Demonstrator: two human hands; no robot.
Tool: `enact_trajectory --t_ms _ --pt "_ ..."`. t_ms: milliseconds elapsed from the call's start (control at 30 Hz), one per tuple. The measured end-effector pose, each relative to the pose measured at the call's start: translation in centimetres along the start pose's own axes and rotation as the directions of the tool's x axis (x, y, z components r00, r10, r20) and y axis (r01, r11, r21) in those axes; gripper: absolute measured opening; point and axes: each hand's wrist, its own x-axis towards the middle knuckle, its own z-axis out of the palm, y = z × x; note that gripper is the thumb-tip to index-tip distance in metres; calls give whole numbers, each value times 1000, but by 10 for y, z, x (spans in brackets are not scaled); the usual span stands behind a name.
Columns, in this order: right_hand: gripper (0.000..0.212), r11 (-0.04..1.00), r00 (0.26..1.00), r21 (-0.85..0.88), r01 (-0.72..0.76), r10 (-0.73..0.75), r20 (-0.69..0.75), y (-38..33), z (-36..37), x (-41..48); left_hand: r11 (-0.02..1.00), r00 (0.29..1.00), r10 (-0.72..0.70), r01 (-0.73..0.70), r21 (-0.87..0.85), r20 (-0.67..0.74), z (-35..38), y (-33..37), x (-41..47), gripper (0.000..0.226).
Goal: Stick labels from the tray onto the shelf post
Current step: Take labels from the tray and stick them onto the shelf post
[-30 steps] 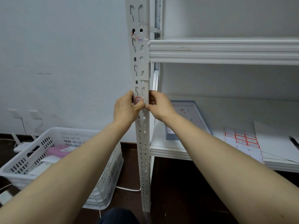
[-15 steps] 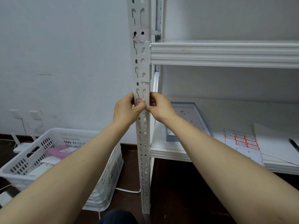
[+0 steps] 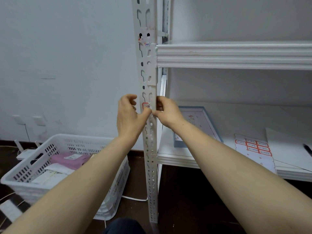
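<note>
A white slotted shelf post runs up the middle of the view. A small red-bordered label sits on its front face at hand height. My left hand is on the post's left side, its thumb pressing just under the label and its fingers curled loosely. My right hand grips the post's right edge, thumb meeting the left thumb. A torn older label sits higher up the post. The label sheet with red-bordered stickers lies on the lower shelf, right of the blue-rimmed tray.
A white shelf beam crosses at the upper right. A white perforated basket with pink and white items stands on the dark floor at left, with cables around it. Papers and a dark pen lie at the shelf's far right.
My left fingers have opened away from the post, uncovering more of the red-bordered label. Both thumbs stay pressed below it.
</note>
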Motion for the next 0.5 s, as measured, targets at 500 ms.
enact_trajectory --t_ms 500 --pt "36 1000 1000 4 -14 14 -9 3 3 3 985 996 -84 84 149 -11 1 19 -3 15"
